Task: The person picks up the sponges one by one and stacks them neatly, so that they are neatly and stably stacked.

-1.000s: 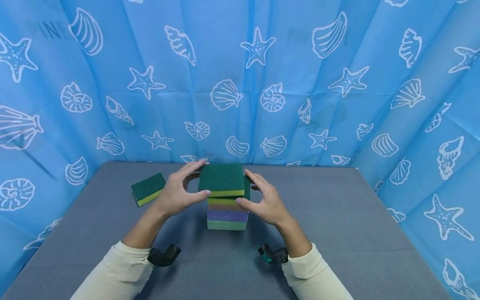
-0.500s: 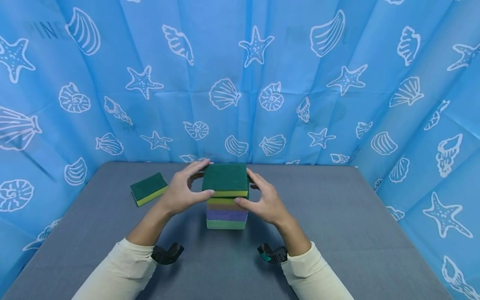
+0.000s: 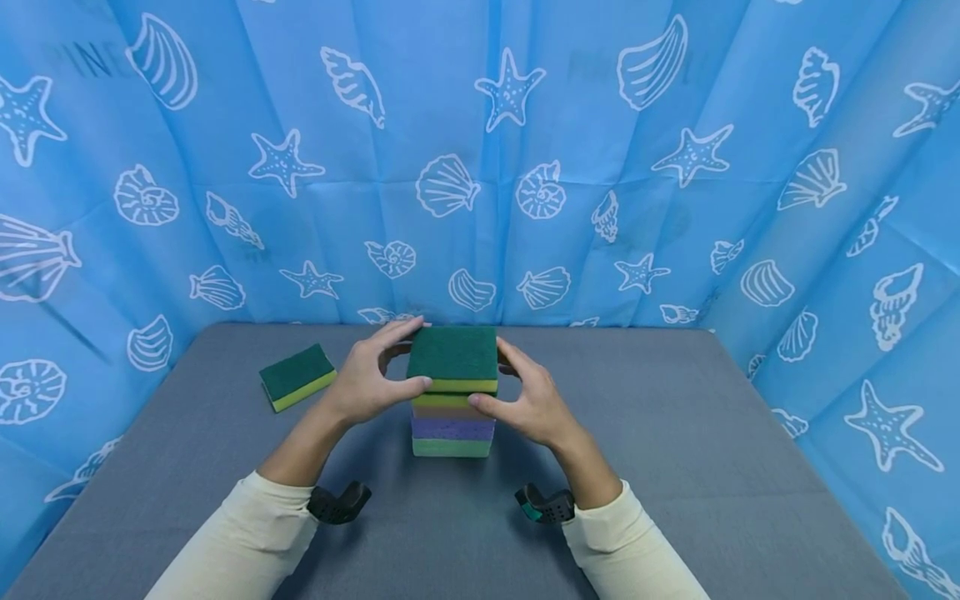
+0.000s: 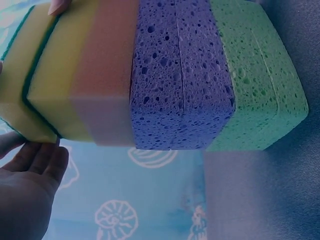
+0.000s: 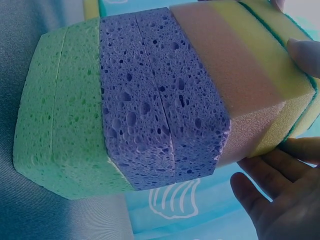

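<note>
A stack of sponges (image 3: pixel 453 425) stands on the grey table (image 3: pixel 660 433): green at the bottom, then purple, orange and yellow. On top lies a sponge with a dark green scouring face (image 3: pixel 453 354). My left hand (image 3: pixel 366 382) grips this top sponge, thumb on its front edge and fingers behind it. My right hand (image 3: pixel 527 398) holds the stack from the right, thumb on the yellow layer just below. The left wrist view shows the layers side on, green (image 4: pixel 255 80) to yellow (image 4: pixel 55 75). The right wrist view shows them too, purple (image 5: pixel 150 110) in the middle.
A second green-and-yellow sponge (image 3: pixel 297 377) lies flat at the left of the table. A blue curtain (image 3: pixel 480 167) with shells and starfish closes in the table at the back and both sides. Black wrist mounts (image 3: pixel 339 502) hang under my sleeves.
The top sponge has slid a little to the right and now lines up with the stack below. Both hands shifted slightly with it.
</note>
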The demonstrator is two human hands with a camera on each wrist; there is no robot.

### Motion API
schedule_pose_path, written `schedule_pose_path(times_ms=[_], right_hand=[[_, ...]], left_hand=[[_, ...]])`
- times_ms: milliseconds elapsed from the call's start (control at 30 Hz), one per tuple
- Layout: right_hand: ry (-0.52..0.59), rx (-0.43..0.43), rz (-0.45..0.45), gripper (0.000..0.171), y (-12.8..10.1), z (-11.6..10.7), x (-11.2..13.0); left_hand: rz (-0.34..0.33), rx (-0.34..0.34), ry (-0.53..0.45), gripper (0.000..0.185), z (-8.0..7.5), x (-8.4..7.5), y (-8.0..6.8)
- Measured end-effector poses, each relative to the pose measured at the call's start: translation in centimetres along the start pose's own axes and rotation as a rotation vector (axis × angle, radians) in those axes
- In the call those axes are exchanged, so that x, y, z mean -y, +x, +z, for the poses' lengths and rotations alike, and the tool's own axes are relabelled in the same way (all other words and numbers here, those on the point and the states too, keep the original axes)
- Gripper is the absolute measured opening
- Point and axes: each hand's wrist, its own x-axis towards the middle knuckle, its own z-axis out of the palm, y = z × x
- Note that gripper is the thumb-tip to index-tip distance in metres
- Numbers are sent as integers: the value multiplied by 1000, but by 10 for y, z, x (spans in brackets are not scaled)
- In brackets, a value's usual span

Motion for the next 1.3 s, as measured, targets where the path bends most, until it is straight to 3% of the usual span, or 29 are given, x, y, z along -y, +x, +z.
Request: schedule_pose_path(times_ms=[500, 800, 1067, 1300], right_hand=[[6, -4, 25, 76, 0, 1, -2], [16, 23, 40, 84, -1, 0, -2], [78, 3, 82, 78, 3, -17, 36], [157, -42, 31, 73, 8, -21, 53]], left_hand=[[-41, 12, 4, 70, -1, 1, 4], [-61, 32, 57, 68, -2, 0, 5], [-78, 35, 88, 69, -2, -1, 6], [-93, 31, 102, 69, -3, -1, 4]])
